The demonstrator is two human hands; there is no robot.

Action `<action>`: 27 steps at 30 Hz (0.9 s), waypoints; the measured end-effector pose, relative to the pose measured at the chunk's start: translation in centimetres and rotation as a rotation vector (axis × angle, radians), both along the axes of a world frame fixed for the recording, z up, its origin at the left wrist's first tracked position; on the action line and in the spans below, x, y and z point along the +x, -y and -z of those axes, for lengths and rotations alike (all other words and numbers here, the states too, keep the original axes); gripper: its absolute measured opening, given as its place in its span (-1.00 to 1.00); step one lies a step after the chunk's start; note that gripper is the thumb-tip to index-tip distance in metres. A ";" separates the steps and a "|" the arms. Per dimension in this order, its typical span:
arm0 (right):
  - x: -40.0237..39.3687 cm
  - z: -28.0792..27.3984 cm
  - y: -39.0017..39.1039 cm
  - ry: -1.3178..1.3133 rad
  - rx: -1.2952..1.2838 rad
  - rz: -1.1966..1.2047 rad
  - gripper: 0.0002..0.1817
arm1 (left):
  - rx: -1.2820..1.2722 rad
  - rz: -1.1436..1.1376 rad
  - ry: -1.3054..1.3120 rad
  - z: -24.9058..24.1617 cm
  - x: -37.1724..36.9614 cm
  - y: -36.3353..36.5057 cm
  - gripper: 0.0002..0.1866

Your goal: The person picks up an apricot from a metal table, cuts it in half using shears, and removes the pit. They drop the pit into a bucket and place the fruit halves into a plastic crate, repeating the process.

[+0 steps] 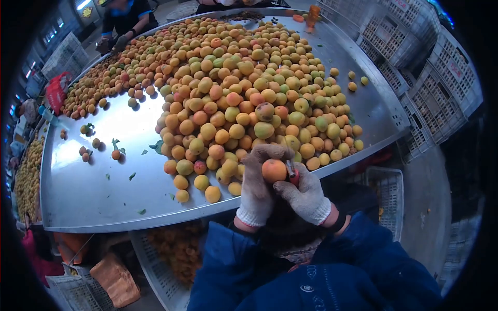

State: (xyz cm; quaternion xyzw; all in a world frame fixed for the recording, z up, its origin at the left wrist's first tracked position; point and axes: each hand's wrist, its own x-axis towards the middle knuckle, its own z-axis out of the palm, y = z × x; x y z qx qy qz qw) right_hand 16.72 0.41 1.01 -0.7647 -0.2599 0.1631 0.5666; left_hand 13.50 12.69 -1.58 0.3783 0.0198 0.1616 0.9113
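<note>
In my gloved left hand (256, 181) is an orange apricot (273, 171), with the fingers curled around its far side. My gloved right hand (307, 196) is closed around a small red-handled tool (294, 178). The tool's metal end is up against the right side of the fruit; its exact shape is hard to make out. Both hands are just over the near edge of the metal table (129, 194). Right beyond them rises a big pile of apricots (223, 103), yellow, orange and some greenish.
Loose leaves and a few stray apricots (85, 154) lie on the table's left part. Stacked plastic crates (433, 93) line the right side. Under the near edge stand a white crate (161, 274) and another crate (386, 197). Across the table, a person (127, 23) handles fruit.
</note>
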 end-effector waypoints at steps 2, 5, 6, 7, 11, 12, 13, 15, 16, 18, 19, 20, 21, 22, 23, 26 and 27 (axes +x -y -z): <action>0.0 1.2 0.2 0.002 0.037 0.042 -0.59 | -0.063 -0.050 0.054 0.0 0.4 0.9 -0.47; 1.2 2.3 0.5 0.143 0.066 0.083 -0.57 | 0.305 -0.034 -0.017 0.5 0.2 0.5 -0.36; 1.5 2.2 0.6 0.271 0.048 0.075 -0.57 | 0.306 -0.026 -0.010 0.5 0.4 0.4 -0.36; 1.6 1.9 0.7 0.271 0.046 0.082 -0.57 | 0.227 0.017 -0.043 0.6 0.3 0.4 -0.39; 2.1 1.4 1.0 0.305 0.006 0.032 -0.61 | 0.099 0.068 -0.059 0.9 0.1 0.1 -0.58; 2.3 1.5 1.3 0.245 0.053 0.016 -0.62 | 0.096 0.066 -0.063 1.0 0.1 0.1 -0.58; 2.3 1.1 1.9 0.156 0.028 0.004 -0.68 | 0.153 0.025 -0.063 1.1 0.3 0.0 -0.58; 1.9 -0.5 2.7 0.073 0.009 -0.003 -0.72 | 0.333 -0.068 -0.092 0.1 0.3 -0.3 -0.57; 1.8 -1.3 3.0 -0.007 -0.007 -0.006 -0.75 | 0.331 -0.066 -0.095 -0.2 0.1 -0.4 -0.57; 1.8 -2.2 3.4 -0.053 -0.033 -0.012 -0.75 | 0.108 0.049 -0.108 -0.5 -0.1 -0.6 -0.59; 1.8 -2.8 3.5 -0.102 -0.043 -0.057 -0.73 | 0.156 0.037 -0.087 -0.7 -0.2 -0.5 -0.59; 1.8 -3.3 3.6 -0.152 -0.052 -0.102 -0.71 | 0.156 0.044 -0.095 -0.6 -0.3 -0.4 -0.59; 1.7 -3.9 3.2 -0.108 -0.097 -0.115 -0.71 | 0.139 0.021 -0.094 -0.4 -0.4 -0.4 -0.54; 1.7 -4.1 3.1 -0.115 -0.096 -0.112 -0.71 | 0.122 -0.003 -0.091 -0.3 -0.4 -0.3 -0.46; 1.7 -4.3 2.9 -0.112 -0.179 -0.103 -0.72 | 0.084 -0.015 -0.161 -0.5 -0.4 -0.2 -0.34; 1.8 -3.6 2.3 -0.088 -0.243 -0.125 -0.71 | 0.136 -0.062 -0.177 0.2 -0.5 -0.4 -0.28; 1.7 -3.3 2.1 -0.068 -0.230 -0.153 -0.70 | 0.137 -0.062 -0.184 0.6 -0.4 -0.5 -0.28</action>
